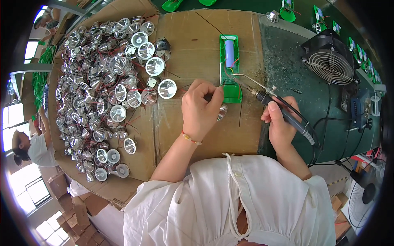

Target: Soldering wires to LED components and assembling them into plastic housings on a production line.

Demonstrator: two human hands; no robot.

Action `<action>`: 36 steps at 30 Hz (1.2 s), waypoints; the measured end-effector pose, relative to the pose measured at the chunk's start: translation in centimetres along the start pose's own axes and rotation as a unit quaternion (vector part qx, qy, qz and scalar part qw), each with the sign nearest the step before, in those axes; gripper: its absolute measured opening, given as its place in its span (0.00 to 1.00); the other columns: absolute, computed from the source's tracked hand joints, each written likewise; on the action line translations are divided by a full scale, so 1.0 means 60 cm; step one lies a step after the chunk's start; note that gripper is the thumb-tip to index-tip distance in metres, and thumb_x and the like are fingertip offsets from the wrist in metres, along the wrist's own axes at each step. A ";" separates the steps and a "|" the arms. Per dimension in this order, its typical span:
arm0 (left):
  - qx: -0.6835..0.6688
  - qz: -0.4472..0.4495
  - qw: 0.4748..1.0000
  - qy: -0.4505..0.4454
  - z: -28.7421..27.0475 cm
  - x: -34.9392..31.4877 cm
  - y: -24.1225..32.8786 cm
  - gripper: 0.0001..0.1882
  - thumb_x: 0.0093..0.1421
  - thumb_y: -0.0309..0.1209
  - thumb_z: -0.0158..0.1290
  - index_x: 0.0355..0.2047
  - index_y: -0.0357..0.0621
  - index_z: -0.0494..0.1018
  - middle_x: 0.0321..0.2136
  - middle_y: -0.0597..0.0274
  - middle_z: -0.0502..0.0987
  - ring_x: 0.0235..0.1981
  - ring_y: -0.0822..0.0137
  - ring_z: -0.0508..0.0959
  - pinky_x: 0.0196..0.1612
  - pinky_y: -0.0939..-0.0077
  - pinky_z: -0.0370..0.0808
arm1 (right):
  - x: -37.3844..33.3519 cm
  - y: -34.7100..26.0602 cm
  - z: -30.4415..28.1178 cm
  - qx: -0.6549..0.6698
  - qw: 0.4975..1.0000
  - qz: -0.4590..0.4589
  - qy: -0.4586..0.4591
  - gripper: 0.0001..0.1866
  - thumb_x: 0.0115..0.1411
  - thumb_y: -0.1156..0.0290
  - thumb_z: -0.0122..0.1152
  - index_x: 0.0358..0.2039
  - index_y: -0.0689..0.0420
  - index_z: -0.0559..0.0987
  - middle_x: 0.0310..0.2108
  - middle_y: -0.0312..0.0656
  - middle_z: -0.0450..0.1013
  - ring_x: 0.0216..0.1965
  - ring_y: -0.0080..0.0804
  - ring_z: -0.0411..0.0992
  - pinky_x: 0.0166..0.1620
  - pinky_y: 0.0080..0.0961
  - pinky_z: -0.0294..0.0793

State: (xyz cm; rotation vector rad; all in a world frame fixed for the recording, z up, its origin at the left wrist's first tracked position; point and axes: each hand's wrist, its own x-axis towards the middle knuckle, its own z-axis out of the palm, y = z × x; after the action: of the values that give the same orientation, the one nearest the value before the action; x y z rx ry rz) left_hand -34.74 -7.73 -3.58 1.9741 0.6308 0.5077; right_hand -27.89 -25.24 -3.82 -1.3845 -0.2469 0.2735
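A soldering iron (287,117) with a thin bent metal feed tube is gripped in my right hand (282,125), its tip over the green circuit board inside a green plastic housing (232,92). A purple cylindrical battery (229,53) lies in the housing's far part, with red and yellow wires near its end. My left hand (201,104) is closed in a pinch at the housing's left edge; what its fingertips hold is hidden. Just below those fingers, partly covered, a small silver reflector cup (222,112) rests on the cardboard.
A large heap of silver reflector cups (102,82) with red wires covers the cardboard (184,45) at left. A black fan (330,61) with a wire guard stands at right, near a blue box (359,108) and cables. More green housings (288,10) sit along the far edge.
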 end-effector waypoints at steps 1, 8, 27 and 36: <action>-0.003 -0.006 1.000 -0.001 0.001 0.001 0.000 0.07 0.49 0.26 0.53 0.18 0.35 0.71 0.21 0.58 0.71 0.17 0.65 0.71 0.22 0.75 0.67 | 0.000 0.003 0.000 0.005 1.000 -0.010 -0.003 0.09 0.52 0.75 0.59 0.29 0.62 0.68 0.18 0.40 0.70 0.17 0.20 0.68 0.20 0.15 0.67; -0.010 -0.011 1.000 -0.009 -0.002 0.004 -0.001 0.08 0.49 0.26 0.54 0.18 0.35 0.71 0.21 0.58 0.71 0.17 0.67 0.71 0.22 0.76 0.67 | 0.001 0.002 0.007 -0.050 0.998 -0.017 -0.014 0.07 0.54 0.73 0.57 0.28 0.61 0.68 0.16 0.39 0.69 0.15 0.21 0.66 0.19 0.14 0.64; -0.014 -0.034 0.999 -0.029 -0.007 0.006 0.004 0.08 0.50 0.28 0.55 0.19 0.34 0.73 0.22 0.59 0.72 0.17 0.70 0.71 0.22 0.78 0.67 | -0.014 -0.009 -0.013 -0.013 1.000 -0.016 -0.006 0.08 0.53 0.76 0.58 0.30 0.63 0.68 0.19 0.41 0.70 0.18 0.21 0.68 0.22 0.15 0.67; -0.008 -0.016 0.999 -0.035 0.005 0.004 0.007 0.08 0.48 0.29 0.58 0.20 0.36 0.74 0.25 0.59 0.72 0.18 0.70 0.72 0.22 0.77 0.68 | -0.013 -0.004 -0.013 -0.041 0.999 -0.013 -0.007 0.09 0.53 0.75 0.59 0.29 0.64 0.68 0.19 0.41 0.71 0.18 0.20 0.69 0.22 0.15 0.69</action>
State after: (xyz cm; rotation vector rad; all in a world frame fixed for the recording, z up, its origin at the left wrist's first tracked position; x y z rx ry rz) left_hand -34.30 -7.97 -3.35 1.9545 0.6110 0.4210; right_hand -28.35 -26.27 -3.70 -1.4600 -0.2894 0.2539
